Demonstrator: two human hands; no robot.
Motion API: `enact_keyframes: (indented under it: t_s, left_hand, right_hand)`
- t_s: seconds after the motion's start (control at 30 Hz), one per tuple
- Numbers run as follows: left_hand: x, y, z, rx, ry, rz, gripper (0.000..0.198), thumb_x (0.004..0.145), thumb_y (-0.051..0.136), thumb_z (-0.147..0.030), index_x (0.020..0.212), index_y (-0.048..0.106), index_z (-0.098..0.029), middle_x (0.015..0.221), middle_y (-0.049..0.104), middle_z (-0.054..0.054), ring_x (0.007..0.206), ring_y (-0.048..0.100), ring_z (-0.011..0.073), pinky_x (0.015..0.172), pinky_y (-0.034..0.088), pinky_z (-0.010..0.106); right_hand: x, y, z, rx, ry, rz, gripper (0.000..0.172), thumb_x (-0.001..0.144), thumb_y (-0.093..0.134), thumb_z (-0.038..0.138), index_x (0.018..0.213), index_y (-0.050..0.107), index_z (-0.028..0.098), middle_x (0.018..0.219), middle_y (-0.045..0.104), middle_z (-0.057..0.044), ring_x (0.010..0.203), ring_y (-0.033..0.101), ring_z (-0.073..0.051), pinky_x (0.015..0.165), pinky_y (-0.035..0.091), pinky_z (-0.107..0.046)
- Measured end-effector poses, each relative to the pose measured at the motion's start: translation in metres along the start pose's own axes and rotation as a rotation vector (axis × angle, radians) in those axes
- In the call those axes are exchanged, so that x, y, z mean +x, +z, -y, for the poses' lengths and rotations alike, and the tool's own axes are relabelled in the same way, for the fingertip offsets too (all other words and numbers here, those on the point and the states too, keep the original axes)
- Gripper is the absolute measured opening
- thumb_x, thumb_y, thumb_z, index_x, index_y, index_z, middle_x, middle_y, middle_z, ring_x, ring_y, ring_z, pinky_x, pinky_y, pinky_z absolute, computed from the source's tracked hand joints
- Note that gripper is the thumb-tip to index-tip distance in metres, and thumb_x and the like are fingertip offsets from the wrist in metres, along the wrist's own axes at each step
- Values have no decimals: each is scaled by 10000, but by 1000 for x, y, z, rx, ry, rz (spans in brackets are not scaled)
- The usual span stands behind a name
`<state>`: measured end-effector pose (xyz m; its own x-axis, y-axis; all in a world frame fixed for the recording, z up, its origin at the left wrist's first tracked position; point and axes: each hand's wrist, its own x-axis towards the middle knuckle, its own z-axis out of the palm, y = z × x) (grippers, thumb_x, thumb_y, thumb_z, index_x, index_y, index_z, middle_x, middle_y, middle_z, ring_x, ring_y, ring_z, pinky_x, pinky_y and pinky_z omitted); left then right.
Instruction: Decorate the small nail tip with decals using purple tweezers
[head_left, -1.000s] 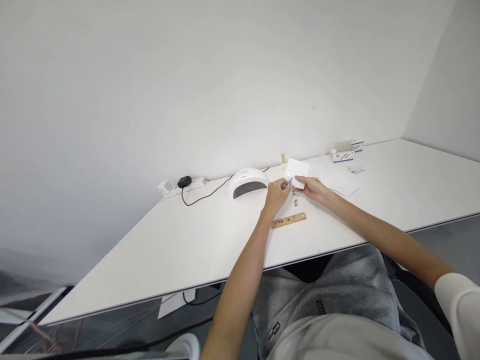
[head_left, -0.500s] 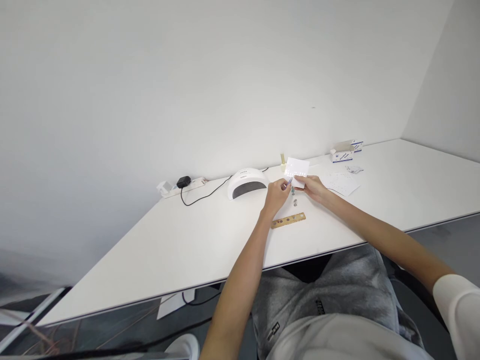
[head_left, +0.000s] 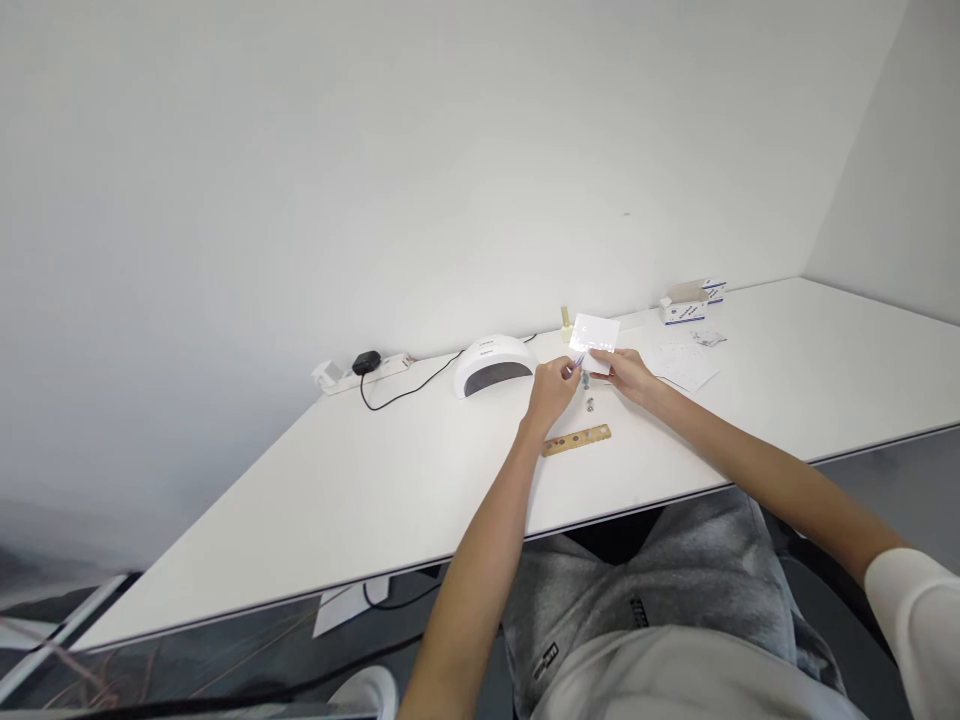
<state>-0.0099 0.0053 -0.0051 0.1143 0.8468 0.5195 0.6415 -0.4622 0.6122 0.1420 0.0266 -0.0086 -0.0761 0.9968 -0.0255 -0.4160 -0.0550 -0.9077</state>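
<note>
My right hand grips a white card with small shiny marks along its lower part, thumb on its face. Pinched in my left hand is a thin, purplish pointed tool, its tip against or very near the card's lower left edge; its exact kind is too small to tell. Below the hands lie a small bluish item and a tiny silvery piece on the white table. Closer to me rests a yellowish ruler-like strip with several dark round spots.
A white nail lamp stands left of my hands, its cable running to a power strip with a black adapter. Behind the card is a yellow-capped bottle. Rightward are paper sheets, crumpled clear plastic and an open box.
Both hands stay in nearly the same place, the card and the thin tool still held. The card's tilt has shifted very slightly, changing its glints.
</note>
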Motion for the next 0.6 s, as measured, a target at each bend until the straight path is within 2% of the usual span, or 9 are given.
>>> enact_keyframes:
  t_s: [0.2, 0.6]
  left_hand:
    - [-1, -1, -2, -19, -9, 1, 235, 807, 534, -309, 615, 557, -175, 532, 501, -13, 519, 395, 109, 539, 316, 258]
    - [0, -1, -3, -13, -19, 7, 236, 806, 539, -290, 602, 556, -173, 545, 512, -14, 524, 400, 108, 554, 319, 263]
  right_hand:
    - [-2, 1, 1, 13, 30, 0, 101, 750, 735, 168, 702, 653, 133, 765, 708, -66, 763, 655, -162, 759, 572, -307]
    - [-5, 3, 2, 15, 20, 9, 99, 751, 738, 162, 707, 653, 135, 758, 709, -64, 755, 655, -162, 751, 573, -302]
